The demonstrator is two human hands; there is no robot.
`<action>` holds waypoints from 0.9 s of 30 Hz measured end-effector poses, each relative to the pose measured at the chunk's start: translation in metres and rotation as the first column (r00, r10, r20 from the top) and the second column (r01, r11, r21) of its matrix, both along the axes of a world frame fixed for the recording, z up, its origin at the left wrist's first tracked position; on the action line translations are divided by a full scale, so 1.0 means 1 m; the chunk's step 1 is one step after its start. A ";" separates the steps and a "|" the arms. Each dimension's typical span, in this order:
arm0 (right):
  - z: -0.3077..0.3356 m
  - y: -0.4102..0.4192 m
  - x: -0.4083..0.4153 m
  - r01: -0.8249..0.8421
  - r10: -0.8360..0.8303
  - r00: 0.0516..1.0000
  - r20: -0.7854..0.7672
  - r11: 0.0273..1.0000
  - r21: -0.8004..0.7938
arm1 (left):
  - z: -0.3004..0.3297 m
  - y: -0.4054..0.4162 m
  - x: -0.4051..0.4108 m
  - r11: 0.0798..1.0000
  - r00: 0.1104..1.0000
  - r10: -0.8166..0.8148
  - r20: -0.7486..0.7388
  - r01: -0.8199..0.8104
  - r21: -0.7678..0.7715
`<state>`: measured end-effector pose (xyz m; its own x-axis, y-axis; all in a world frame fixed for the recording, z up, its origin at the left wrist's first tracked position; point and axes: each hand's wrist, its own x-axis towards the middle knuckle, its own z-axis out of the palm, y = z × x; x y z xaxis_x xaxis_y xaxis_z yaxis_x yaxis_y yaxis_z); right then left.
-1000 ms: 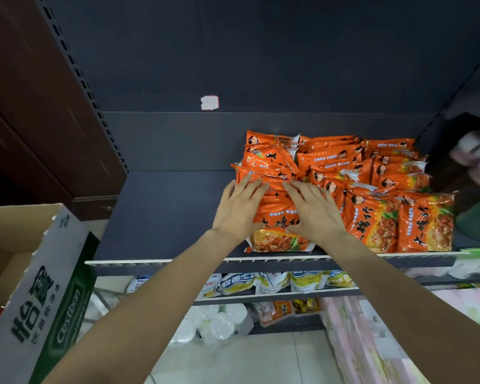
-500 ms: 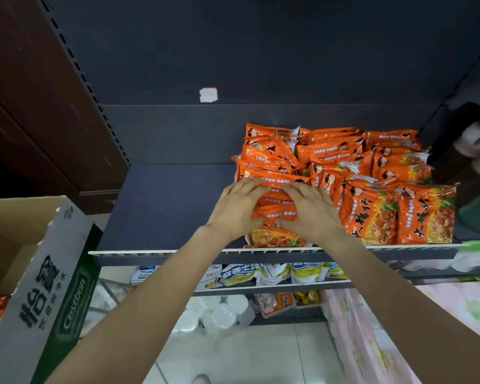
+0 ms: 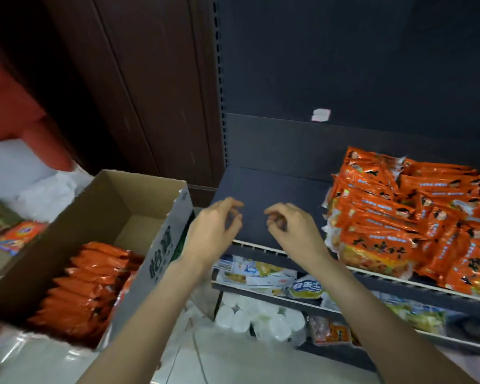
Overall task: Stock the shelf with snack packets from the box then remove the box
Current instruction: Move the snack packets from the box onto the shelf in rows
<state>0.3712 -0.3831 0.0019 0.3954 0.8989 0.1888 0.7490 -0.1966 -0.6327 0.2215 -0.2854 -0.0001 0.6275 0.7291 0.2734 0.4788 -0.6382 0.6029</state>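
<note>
Orange snack packets lie stacked on the right part of the dark shelf. An open cardboard box stands at the lower left, with more orange packets lying in a row inside it. My left hand and my right hand hover side by side over the shelf's front edge, between the box and the stack. Both hold nothing and their fingers hang loosely curled.
Lower shelves carry white and yellow packets and white cups. A dark wooden panel rises behind the box. A red and white heap lies at the far left, with a loose orange packet beside it.
Both hands have let go of the packet stack and drawn back to the left. The view has swung left, so the box and its packets now show.
</note>
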 end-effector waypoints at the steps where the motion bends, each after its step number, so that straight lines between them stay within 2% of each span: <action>1: 0.000 0.014 -0.021 -0.035 0.034 0.999 -0.013 0.999 -0.013 | -0.001 0.012 -0.025 0.999 0.999 0.031 -0.017 -0.031 -0.011; 5: 0.000 0.072 -0.107 -0.136 0.134 0.991 -0.022 0.989 -0.064 | -0.011 0.064 -0.125 0.992 0.987 0.114 -0.110 -0.120 -0.048; 9: -0.012 0.128 -0.192 -0.162 0.159 0.987 -0.031 0.980 -0.114 | -0.029 0.123 -0.220 0.981 0.968 0.162 -0.192 -0.179 -0.075; 13: -0.035 0.173 -0.256 -0.102 0.088 0.992 -0.093 0.981 -0.163 | -0.049 0.179 -0.285 0.989 0.964 0.084 -0.251 -0.111 -0.100; 17: -0.064 0.202 -0.293 -0.040 0.009 0.994 -0.112 0.958 -0.283 | -0.071 0.208 -0.306 0.981 0.922 -0.091 -0.376 0.018 -0.192; 21: -0.098 0.215 -0.310 -0.011 -0.044 0.993 -0.108 0.889 -0.458 | -0.098 0.222 -0.304 0.951 0.863 -0.220 -0.454 0.085 -0.298; 24: -0.114 0.220 -0.316 -0.036 -0.048 0.989 -0.139 0.839 -0.544 | -0.114 0.227 -0.301 0.932 0.844 -0.272 -0.462 0.110 -0.346; 27: -0.126 0.223 -0.315 -0.040 -0.026 0.994 -0.107 0.817 -0.575 | -0.127 0.231 -0.299 0.929 0.801 -0.300 -0.517 0.123 -0.350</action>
